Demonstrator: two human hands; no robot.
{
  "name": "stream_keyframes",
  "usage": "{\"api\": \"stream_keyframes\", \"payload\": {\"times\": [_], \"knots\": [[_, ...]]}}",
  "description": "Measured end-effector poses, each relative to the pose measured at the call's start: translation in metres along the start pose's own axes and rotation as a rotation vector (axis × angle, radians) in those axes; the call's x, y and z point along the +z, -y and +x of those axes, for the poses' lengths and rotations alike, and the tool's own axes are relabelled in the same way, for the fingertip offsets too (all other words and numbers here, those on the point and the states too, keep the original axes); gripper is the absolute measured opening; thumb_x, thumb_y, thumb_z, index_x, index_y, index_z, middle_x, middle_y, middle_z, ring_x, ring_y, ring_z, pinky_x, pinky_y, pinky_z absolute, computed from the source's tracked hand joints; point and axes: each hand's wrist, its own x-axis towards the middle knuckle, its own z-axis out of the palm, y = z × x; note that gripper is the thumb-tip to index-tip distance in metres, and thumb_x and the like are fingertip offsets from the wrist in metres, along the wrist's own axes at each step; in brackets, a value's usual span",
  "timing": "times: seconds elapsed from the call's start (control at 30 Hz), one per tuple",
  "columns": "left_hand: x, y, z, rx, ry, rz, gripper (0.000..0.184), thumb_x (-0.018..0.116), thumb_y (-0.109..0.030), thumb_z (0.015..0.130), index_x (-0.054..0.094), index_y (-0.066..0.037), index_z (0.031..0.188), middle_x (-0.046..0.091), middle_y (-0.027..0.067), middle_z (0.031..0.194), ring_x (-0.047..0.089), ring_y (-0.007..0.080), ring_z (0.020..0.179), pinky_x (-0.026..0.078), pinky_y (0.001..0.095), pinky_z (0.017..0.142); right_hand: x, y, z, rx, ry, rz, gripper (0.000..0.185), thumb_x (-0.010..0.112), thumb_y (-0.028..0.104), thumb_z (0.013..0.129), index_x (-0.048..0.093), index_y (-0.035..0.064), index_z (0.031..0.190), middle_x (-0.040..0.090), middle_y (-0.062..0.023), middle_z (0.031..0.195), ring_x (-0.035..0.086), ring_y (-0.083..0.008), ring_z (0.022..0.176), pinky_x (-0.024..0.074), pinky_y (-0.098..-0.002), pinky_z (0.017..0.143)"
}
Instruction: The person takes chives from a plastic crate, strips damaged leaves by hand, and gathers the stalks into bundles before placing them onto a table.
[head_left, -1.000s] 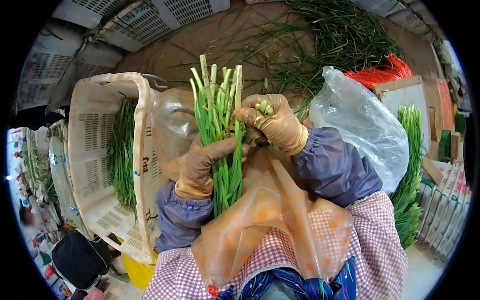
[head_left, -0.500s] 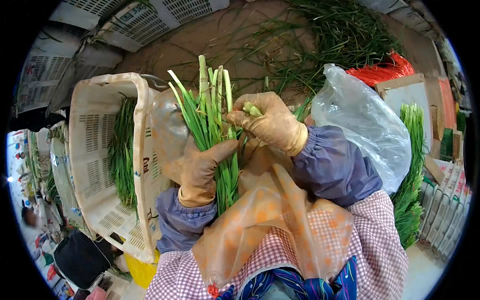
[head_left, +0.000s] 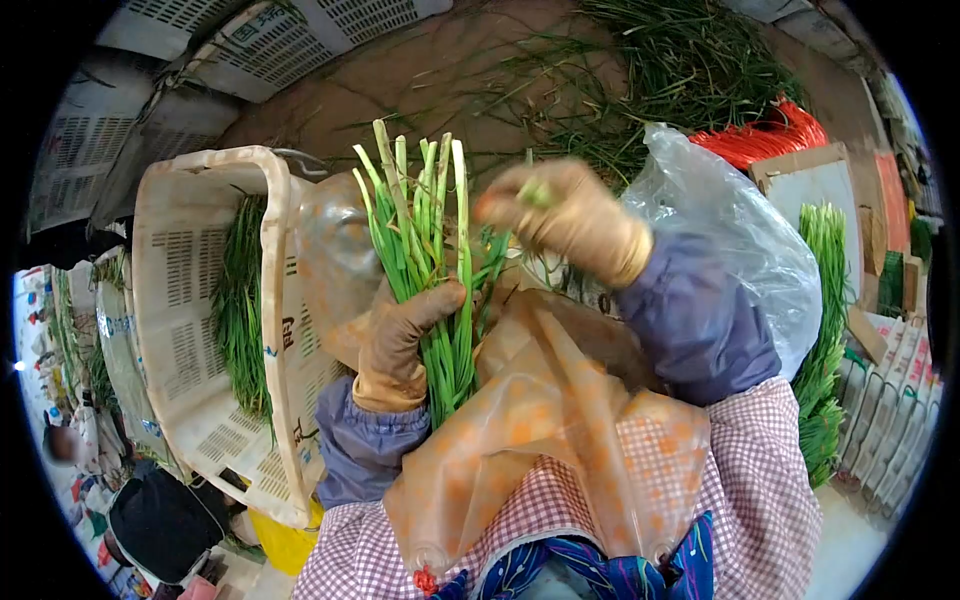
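My left hand [head_left: 405, 345], in a tan glove, is closed around a bunch of garlic chives [head_left: 455, 345]. The pale stem ends point up and away from me, and the leaves hang down over my apron [head_left: 545, 420]. To the right of the stems, my gloved right hand [head_left: 570, 215] is raised and blurred by motion. Its fingers are curled around a pale green stalk piece [head_left: 537, 192] that pokes out of the grip. A few loose green leaves [head_left: 492, 262] bend out beside the bunch, between the hands.
At left stands a white plastic crate [head_left: 280, 330] with long green leaves [head_left: 240, 310] inside. A clear plastic bag [head_left: 740, 240], red twine [head_left: 775, 135] and stacked chives [head_left: 820, 330] are at right. Leaf scraps [head_left: 690, 70] lie heaped on the floor ahead. More crates [head_left: 275, 50] stand upper left.
My right hand has pulled away from the stems, up and to the right. The bunch in my left hand has its stems fanned slightly wider; the left hand has barely moved.
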Motion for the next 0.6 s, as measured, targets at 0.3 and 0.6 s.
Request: {"api": "stream_keyframes", "payload": {"times": [0.3, 0.6], "knots": [[0.0, 0.005, 0.001, 0.1, -0.093, 0.04, 0.035, 0.065, -0.003, 0.07, 0.052, -0.001, 0.103, 0.061, 0.0075, 0.077, 0.061, 0.0165, 0.062, 0.053, 0.0267, 0.055, 0.014, -0.004, -0.007, -0.009, 0.214, 0.079, 0.014, 0.062, 0.017, 0.083, 0.063, 0.0034, 0.083, 0.05, 0.0015, 0.057, 0.045, -0.0054, 0.05, 0.0359, -0.021, 0.046], [0.001, 0.003, -0.008, 0.064, -0.111, 0.015, 0.039, 0.066, -0.003, 0.07, 0.051, -0.001, 0.105, 0.061, 0.0079, 0.077, 0.061, 0.0175, 0.061, 0.053, 0.0281, 0.052, -0.148, -0.038, 0.035, -0.096, -0.951, -0.579, 0.029, 0.062, 0.018, 0.081, 0.058, 0.0055, 0.107, 0.062, -0.0065, 0.08, 0.056, -0.0124, 0.066, 0.048, -0.0249, 0.06]]}}
